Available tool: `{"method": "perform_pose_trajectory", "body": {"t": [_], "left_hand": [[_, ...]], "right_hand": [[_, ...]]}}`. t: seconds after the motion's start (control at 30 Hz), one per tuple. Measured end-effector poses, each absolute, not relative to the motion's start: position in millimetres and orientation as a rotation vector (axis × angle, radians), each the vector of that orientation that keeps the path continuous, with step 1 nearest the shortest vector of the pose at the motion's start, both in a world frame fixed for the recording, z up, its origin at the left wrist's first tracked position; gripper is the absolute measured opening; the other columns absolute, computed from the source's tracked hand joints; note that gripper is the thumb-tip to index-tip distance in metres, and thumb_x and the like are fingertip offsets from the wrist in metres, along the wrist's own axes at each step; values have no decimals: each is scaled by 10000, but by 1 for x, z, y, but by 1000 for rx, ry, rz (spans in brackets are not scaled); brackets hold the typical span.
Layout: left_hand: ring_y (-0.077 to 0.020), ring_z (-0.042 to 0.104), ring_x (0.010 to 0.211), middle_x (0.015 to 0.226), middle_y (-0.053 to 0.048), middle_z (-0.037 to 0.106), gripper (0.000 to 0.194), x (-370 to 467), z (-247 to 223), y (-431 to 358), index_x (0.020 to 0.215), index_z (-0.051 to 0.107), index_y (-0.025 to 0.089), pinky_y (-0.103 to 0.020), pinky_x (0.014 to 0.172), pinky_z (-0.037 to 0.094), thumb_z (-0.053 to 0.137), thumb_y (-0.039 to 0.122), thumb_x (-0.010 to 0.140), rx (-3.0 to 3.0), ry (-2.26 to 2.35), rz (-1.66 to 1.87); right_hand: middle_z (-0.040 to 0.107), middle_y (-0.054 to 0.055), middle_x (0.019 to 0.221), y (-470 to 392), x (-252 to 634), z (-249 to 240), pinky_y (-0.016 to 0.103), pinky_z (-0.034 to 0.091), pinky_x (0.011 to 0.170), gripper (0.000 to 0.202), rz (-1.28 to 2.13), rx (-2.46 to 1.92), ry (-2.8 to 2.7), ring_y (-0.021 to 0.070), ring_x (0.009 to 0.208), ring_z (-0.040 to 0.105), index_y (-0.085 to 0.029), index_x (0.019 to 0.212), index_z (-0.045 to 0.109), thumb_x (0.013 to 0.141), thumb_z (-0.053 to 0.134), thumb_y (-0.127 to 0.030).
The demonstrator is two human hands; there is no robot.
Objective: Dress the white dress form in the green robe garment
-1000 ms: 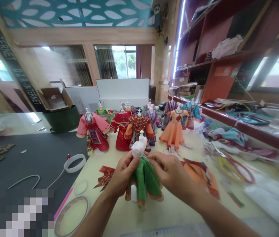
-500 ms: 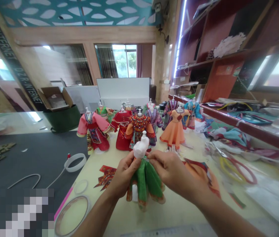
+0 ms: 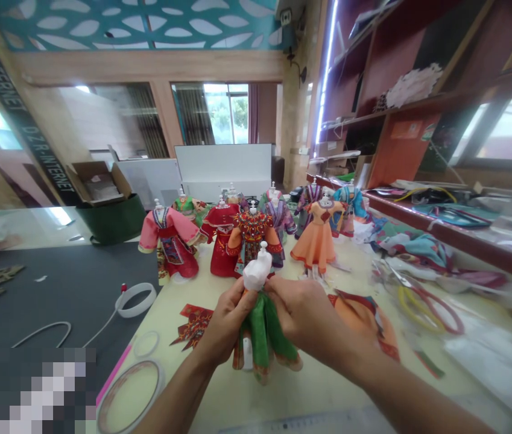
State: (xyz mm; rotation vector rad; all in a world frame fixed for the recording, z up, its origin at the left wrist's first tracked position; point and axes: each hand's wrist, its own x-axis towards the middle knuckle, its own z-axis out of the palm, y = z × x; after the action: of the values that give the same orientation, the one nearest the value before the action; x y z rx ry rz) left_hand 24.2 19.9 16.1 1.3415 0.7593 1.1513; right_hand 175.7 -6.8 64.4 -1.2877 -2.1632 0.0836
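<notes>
A small white doll mannequin [image 3: 257, 269] stands upright between my hands, with a green skirt [image 3: 267, 334] edged in orange hanging around its lower part. My left hand [image 3: 226, 316] is closed on the mannequin's waist from the left, thumb at the top of the skirt. At the right side of the waist, my right hand [image 3: 298, 307] pinches the skirt's upper edge; its fingertips are partly hidden. Just behind, a mannequin in a red and orange patterned costume [image 3: 256, 232] stands close. Patterned red fabric pieces [image 3: 195, 325] lie left of my left hand.
Several dressed mannequins, including one in an orange dress [image 3: 316, 238], stand across the back. Scissors [image 3: 427, 304] and orange cloth [image 3: 366, 319] lie to the right. Tape rolls [image 3: 135, 300] sit to the left, and a clear ruler [image 3: 301, 422] lies at the front edge.
My right hand has shifted slightly inward and turned at the waist of the skirt. My left hand keeps its hold. The whole view has moved slightly.
</notes>
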Motion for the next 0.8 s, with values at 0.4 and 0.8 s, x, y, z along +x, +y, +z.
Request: {"method": "perform_pose_trajectory", "body": {"t": [0.4, 0.8], "left_hand": [[-171, 612, 828, 943, -27, 673, 463, 24, 18, 17, 1232, 512, 204, -219, 699, 464, 573, 402, 818, 1308, 731, 1168], [-172, 598, 839, 961, -50, 649, 334, 27, 21, 17, 1091, 552, 170, -234, 707, 452, 577, 352, 813, 1345, 745, 1261]], "right_hand": [[641, 29, 618, 0, 175, 67, 233, 263, 484, 141, 64, -1315, -2206, 126, 528, 536, -172, 743, 577, 817, 457, -166], [546, -44, 545, -12, 227, 53, 203, 361, 491, 231, 554, -1294, -1972, 95, 486, 498, -204, 870, 627, 904, 408, -273]]}}
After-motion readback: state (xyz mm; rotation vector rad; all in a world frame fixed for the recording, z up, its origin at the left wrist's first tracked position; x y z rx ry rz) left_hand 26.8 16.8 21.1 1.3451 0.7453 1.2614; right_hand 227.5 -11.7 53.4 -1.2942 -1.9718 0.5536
